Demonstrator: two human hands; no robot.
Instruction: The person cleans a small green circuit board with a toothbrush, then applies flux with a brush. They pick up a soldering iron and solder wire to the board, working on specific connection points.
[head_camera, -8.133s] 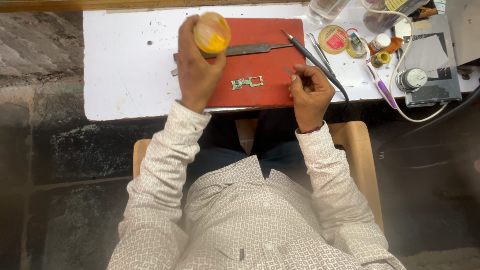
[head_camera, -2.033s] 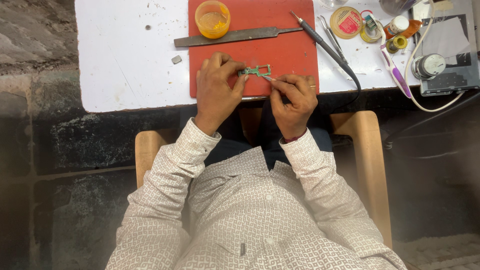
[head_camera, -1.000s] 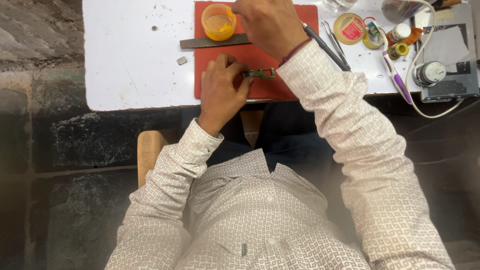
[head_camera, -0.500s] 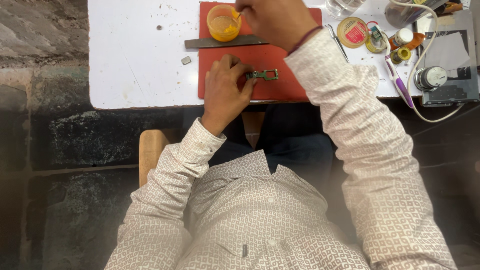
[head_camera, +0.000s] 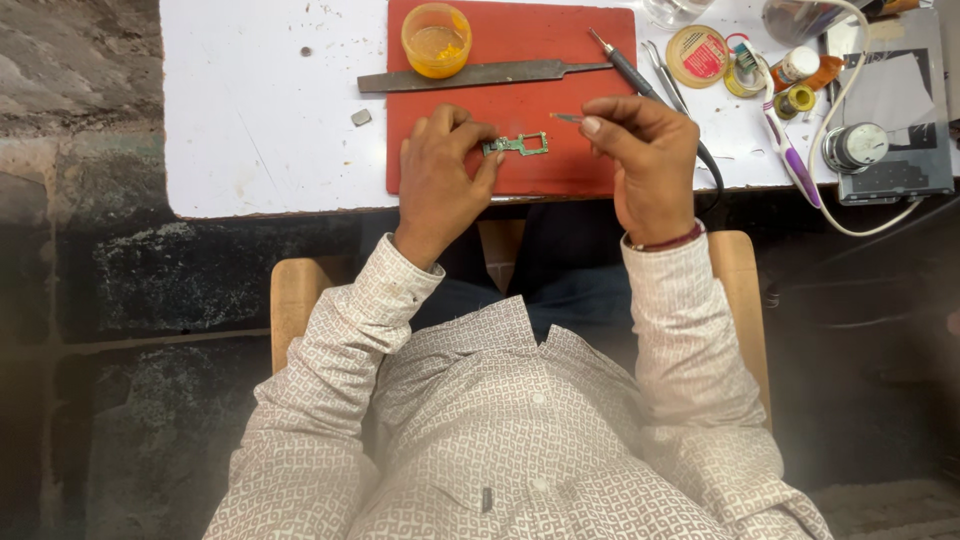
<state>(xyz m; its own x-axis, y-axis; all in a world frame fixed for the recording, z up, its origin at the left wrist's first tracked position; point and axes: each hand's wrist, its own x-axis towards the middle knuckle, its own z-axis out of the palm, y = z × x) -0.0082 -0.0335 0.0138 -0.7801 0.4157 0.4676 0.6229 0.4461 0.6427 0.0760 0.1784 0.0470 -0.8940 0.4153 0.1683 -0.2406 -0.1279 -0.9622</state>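
Desk: white top, worn at the near edge; a small grey chip lies loose left of the mat.
Mat: red work mat, apparently there to protect the desk under the small parts.
Cup: small orange cup at the mat's far left corner, within reach but off the working area.
File: long flat metal blade lying across the mat's far side, untouched.
Left hand: palm down on the mat, fingers closed on the left end of the board, pinning it so it cannot slide.
Board: small green circuit piece, flat on the mat between the two hands.
Right hand: fingers pinched shut on a thin tool, tip aimed toward the board, just short of it.
Soldering iron: resting diagonally at the mat's right edge, cable trailing off.
Right clutter: round tin, tweezers, small bottles and a grey unit, parked clear of the work.
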